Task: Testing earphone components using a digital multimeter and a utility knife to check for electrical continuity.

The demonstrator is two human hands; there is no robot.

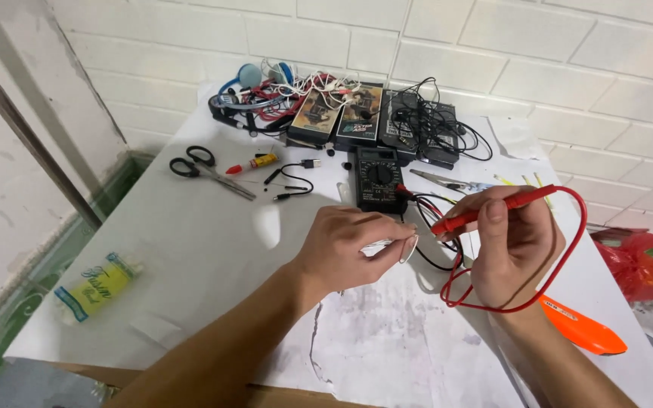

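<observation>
Right hand (512, 245) pinches red probe (493, 210), its red lead (568, 249) looping around the hand. Left hand (349, 245) pinches a small white part (387, 246), probe tip just beside it. Black multimeter (378, 178) behind the hands on white counter (190, 249). Scissors (207, 169), glue tube (255, 162), cable tangle (281, 94) and boxes (360, 113) farther back. Orange tool (582, 330) at right, yellow packet (98, 287) at left.

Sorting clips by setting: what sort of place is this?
Probably a makeshift electronics repair bench: a paper-covered table against a white brick wall, with a black multimeter, tangled cables and scissors.
</observation>
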